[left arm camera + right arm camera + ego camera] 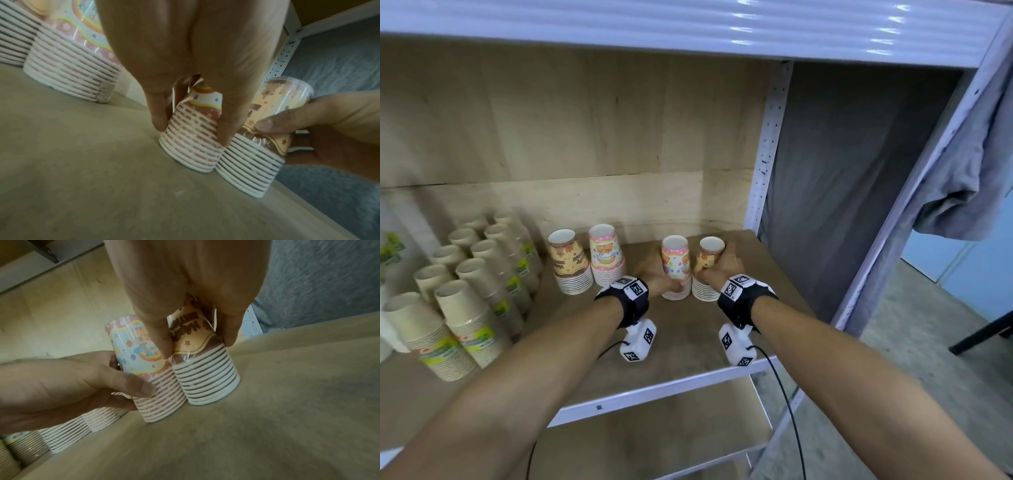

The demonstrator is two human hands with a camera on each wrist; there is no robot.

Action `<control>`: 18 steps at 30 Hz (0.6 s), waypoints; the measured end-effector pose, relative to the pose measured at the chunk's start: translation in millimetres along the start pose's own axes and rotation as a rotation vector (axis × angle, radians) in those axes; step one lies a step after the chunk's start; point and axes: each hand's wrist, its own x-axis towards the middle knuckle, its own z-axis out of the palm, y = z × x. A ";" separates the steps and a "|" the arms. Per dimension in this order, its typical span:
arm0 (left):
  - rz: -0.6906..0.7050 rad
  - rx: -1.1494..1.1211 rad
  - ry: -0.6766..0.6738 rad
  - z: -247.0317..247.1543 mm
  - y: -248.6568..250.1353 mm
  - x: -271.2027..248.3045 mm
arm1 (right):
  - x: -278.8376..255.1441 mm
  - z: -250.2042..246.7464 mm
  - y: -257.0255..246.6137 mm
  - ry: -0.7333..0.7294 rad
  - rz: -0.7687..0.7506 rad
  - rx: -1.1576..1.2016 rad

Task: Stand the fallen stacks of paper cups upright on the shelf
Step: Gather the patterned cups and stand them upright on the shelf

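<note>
Light comes from above and in front: bright streaks of glare run along the glossy white beam (756, 31) over the shelf. The wooden back panel (551, 120) is evenly lit, while the grey cloth (852, 178) recess to the right sits dim. The head view bows straight lines near its edges. Both wrist views are darker, grainy and soft, the near hands (195, 48) blurred. Plastic wrap on the cups (287, 97) throws small glints. Soft shadows sit under the stacks.

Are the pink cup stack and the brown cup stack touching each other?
Touching. In the left wrist view, the pink cup stack and the brown cup stack meet at their lower rims, with no gap visible.
</note>
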 end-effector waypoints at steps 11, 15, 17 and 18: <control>-0.088 0.205 -0.222 -57.7 22.5 29.4 | 15.8 -52.3 -26.4 -0.250 -0.087 -0.194; -0.106 0.180 -0.201 -82.3 56.1 34.0 | 21.1 -62.7 -44.7 -0.319 -0.166 -0.314; -0.101 0.189 -0.171 -84.1 67.6 34.2 | 21.5 -62.6 -53.8 -0.334 -0.180 -0.362; -0.103 0.197 -0.169 -82.9 72.0 33.8 | 19.0 -63.2 -59.9 -0.340 -0.204 -0.412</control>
